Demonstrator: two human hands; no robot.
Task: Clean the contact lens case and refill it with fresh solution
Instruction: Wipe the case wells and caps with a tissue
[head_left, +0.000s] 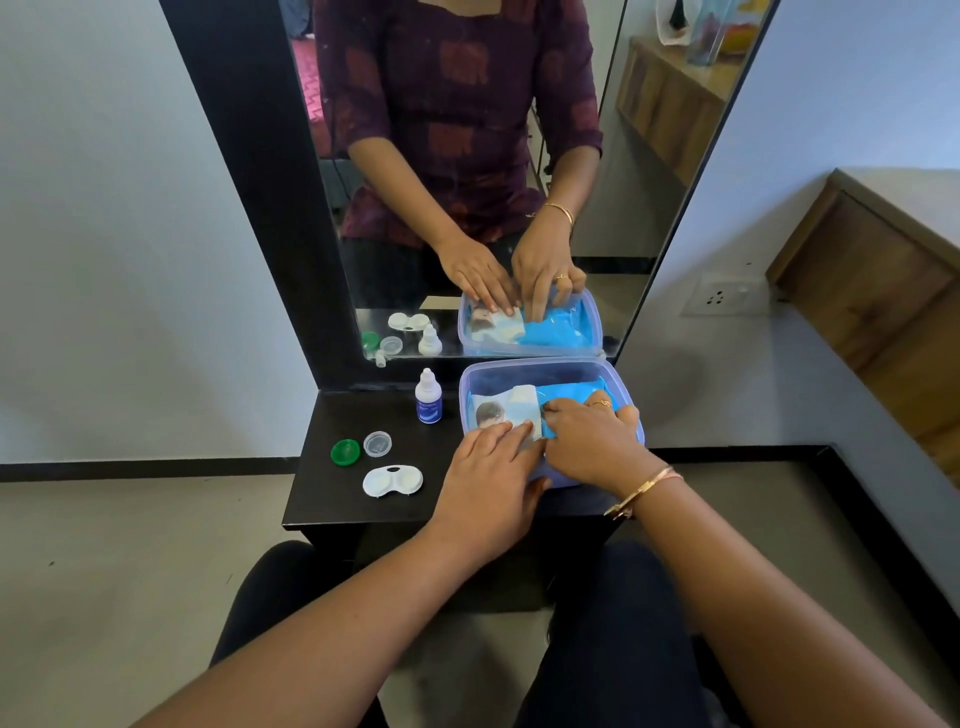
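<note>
From my seat at the feed, the small black table (337, 499) carries everything. Farthest left on it lies a green cap (345, 451), and just beside it a clear cap (377, 444), both off and lying loose. Nearer the front edge sits the white lens case (392, 480), its two wells uncovered, apart from both caps. Behind these stands a small white bottle (428, 396) with a blue label; the print on it is too small for me to read. To the right, a clear plastic box (470, 382) sits against the mirror (467, 156), which repeats the whole scene. Inside the box lies a blue packet (569, 391) with a white patch and a printed picture at its left end; I can make out no words on it. My left hand (488, 478) lies flat, fingers stretched out, pressing on the packet's near left end, gripping nothing. My right hand (587, 441), with a ring and a bangle, reaches over the box's front wall, its fingertips bent and pinching the packet near the middle. Both hands hide the box's near edge.
</note>
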